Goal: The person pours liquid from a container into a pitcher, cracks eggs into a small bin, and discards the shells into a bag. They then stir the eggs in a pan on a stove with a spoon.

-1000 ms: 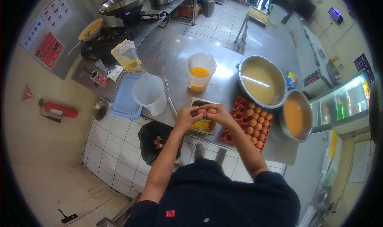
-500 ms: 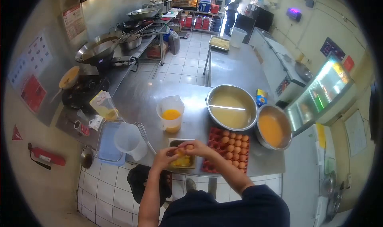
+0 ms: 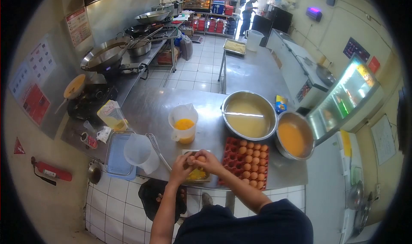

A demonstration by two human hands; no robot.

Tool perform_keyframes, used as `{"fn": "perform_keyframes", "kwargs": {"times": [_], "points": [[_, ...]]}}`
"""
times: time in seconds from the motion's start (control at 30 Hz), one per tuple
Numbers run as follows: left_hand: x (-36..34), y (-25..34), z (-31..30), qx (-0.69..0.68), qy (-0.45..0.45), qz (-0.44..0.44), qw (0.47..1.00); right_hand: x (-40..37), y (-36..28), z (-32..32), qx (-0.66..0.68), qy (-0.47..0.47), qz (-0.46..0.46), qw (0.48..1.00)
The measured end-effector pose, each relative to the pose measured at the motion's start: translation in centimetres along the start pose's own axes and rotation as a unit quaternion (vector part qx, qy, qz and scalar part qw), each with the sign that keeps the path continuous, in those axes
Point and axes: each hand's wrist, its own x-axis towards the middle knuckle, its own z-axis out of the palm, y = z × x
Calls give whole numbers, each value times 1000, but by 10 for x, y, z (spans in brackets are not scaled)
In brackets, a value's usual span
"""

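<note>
My left hand (image 3: 181, 167) and my right hand (image 3: 209, 161) meet over a small steel pan (image 3: 196, 175) that holds yellow yolks. Between the fingers of both hands is a brown egg (image 3: 196, 159), held just above the pan. To the right of the pan lies a red egg tray (image 3: 244, 162) with several brown eggs in it. Behind the pan stands a clear jug (image 3: 183, 124) with orange-yellow beaten egg.
A large steel bowl of pale liquid (image 3: 249, 114) and a bowl of orange liquid (image 3: 294, 136) stand at the right. An empty plastic jug (image 3: 138, 151), a blue-lined tray (image 3: 114, 156) and a whisk (image 3: 157, 149) lie left. A black bin (image 3: 158, 197) sits under the table edge. A person (image 3: 249, 10) stands far off.
My two hands have drawn closer together and sunk slightly over the small pan with the egg between them. The view has steadied since one second ago, when it looked lower.
</note>
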Motion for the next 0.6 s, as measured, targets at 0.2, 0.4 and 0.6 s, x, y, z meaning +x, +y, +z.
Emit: {"fn": "perform_keyframes", "kwargs": {"times": [0.2, 0.4, 0.6], "points": [[-9, -18, -4, -98, 53, -67, 991, 6, 39, -6, 133, -12, 27, 991], [-98, -12, -54, -178, 291, -138, 930, -45, -33, -54, 113, 156, 134, 972], [-203, -74, -58, -137, 376, -256, 880, -91, 17, -114, 100, 194, 180, 959]]}}
